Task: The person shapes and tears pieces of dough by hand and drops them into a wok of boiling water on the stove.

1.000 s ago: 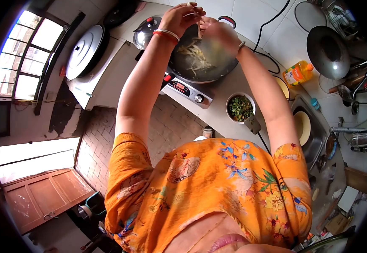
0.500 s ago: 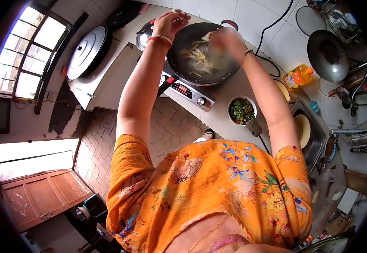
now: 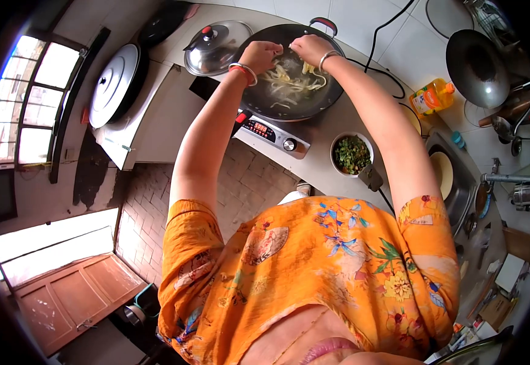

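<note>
My left hand (image 3: 262,56) is closed in a pinch over the left side of a black wok (image 3: 259,104), with a pale bit of noodle at its fingertips. Close beside it, my right hand (image 3: 311,50) also pinches, and a pale yellow noodle strip (image 3: 308,67) hangs from its fingers toward the wok. Flat noodles (image 3: 286,85) lie in steaming liquid in the wok. The wok stands on an induction cooker (image 3: 271,137) with a lit red display.
Left of the wok sits a steel lid (image 3: 219,44). A bowl of chopped greens (image 3: 351,154) is on the counter near my right forearm. An orange oil bottle (image 3: 430,97), a sink (image 3: 459,182) and hanging pans (image 3: 478,73) are at the right.
My left hand has come down and right toward the wok's middle. My right hand, blurred earlier, has moved up and left, so both now nearly meet. The lid shows more fully.
</note>
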`<state>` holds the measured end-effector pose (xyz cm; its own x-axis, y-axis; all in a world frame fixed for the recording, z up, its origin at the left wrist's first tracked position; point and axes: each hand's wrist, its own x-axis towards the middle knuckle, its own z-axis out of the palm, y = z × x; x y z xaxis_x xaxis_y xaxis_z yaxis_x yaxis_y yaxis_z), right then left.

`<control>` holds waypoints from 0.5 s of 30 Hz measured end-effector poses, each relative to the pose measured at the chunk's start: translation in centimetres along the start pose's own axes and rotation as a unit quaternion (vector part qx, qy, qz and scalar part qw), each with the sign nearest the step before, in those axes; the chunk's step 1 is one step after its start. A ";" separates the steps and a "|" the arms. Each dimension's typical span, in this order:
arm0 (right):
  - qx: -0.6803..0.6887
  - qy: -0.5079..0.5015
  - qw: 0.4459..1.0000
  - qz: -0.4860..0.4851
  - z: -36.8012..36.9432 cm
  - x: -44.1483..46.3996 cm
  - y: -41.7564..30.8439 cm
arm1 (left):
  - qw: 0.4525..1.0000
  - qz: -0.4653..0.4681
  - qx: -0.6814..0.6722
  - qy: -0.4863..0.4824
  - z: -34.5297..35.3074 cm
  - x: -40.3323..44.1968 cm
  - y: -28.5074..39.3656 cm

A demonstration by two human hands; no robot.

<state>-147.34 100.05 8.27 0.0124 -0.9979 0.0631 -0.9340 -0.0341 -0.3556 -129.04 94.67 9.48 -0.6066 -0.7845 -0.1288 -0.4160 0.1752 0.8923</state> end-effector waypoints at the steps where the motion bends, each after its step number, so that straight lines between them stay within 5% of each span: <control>1: -0.046 -0.006 0.999 -0.006 0.0 0.1 -0.1 | 0.997 0.025 0.075 0.009 0.4 0.1 -0.4; 3: -0.135 -0.023 0.990 -0.032 -0.3 0.6 -0.4 | 0.958 0.132 0.249 0.055 1.2 0.4 -1.3; 6: -0.201 0.010 0.979 -0.032 0.1 1.9 -0.1 | 0.934 0.158 0.299 0.116 2.2 1.0 -1.5; 10: -0.140 0.031 0.990 -0.009 -0.9 2.0 -1.2 | 0.905 0.123 0.375 0.161 2.6 1.6 -0.6; 15: 0.033 0.117 0.992 -0.022 -0.5 -0.2 0.9 | 0.922 0.149 0.301 0.191 0.8 1.9 0.2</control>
<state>-148.38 100.30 8.42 -0.0375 -0.9559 0.2914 -0.9090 -0.0885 -0.4072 -130.78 93.70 9.03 -0.5203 -0.7803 0.3470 -0.6401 0.6253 0.4463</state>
